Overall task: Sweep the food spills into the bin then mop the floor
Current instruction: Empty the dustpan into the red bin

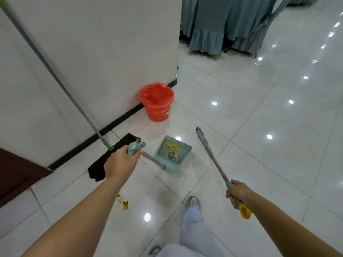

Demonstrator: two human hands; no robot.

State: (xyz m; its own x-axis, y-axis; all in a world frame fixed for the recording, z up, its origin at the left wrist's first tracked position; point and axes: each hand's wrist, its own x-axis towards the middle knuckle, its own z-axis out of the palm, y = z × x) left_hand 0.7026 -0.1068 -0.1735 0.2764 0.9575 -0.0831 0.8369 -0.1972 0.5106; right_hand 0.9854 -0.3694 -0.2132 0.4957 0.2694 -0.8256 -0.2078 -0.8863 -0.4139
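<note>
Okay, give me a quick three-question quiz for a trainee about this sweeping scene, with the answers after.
1. True or false: the dustpan already holds yellow food bits.
2. Which hand grips the broom? A) left hand B) right hand
3. Fill in: the mop leans against the ____.

Key
1. True.
2. B; the left hand grips the dustpan handle.
3. Wall. The red-lined bin stands by it, and an orange stain remains on the floor.

Mop handle [46, 65] top beyond frame
</note>
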